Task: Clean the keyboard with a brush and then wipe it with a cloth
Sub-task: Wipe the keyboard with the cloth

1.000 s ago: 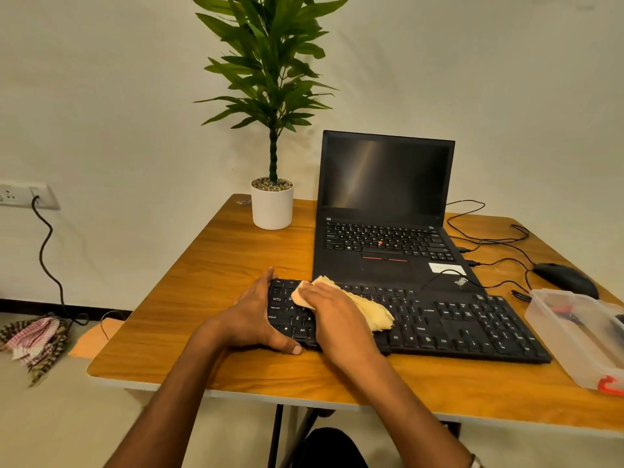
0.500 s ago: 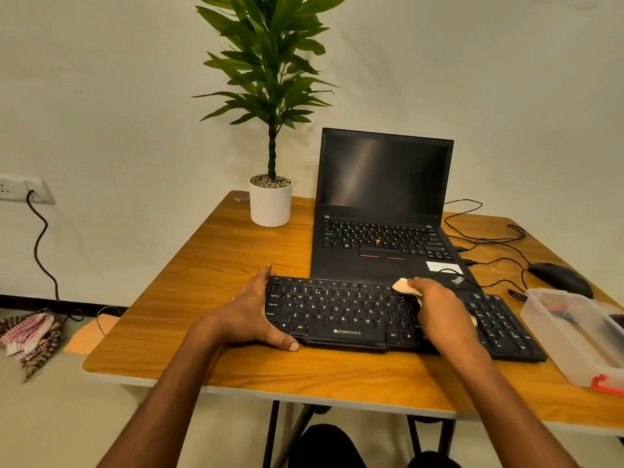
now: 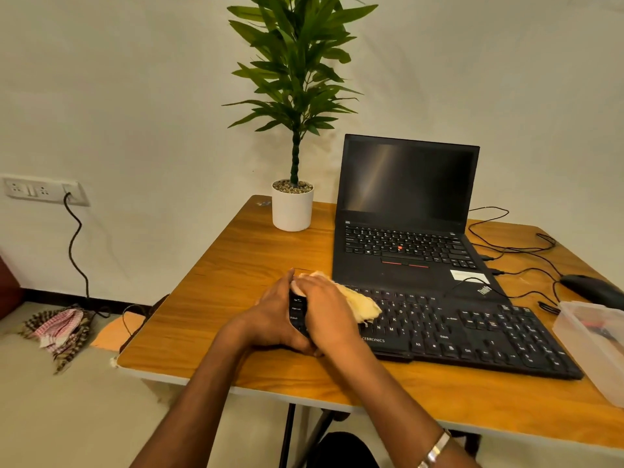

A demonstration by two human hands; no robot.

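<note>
Right hand (image 3: 324, 312) lies palm down on a crumpled yellow cloth (image 3: 359, 304), fingers bent over it, pressing it onto the left end of the keyboard (image 3: 472, 327). Left hand (image 3: 273, 319) grips that same left edge, thumb under the front rim and fingers curled at the back, so the two hands nearly touch. A metal band sits on the right wrist.

One black, flat, full-size keyboard lies across the near part of the table (image 3: 243, 265), which has a glossy wood-grain top and a pale edge. Just behind it stands one open black laptop (image 3: 405, 211) with a dark screen and a red dot among its keys. One leafy plant (image 3: 293, 96) rises from a round white pot topped with pebbles, at the table's far left. One dark mouse (image 3: 587, 288) and several thin black cables (image 3: 526, 248) lie to the right, beside one clear plastic box (image 3: 587, 346). On the floor at left lies a bundle of checked fabric (image 3: 60, 327).
</note>
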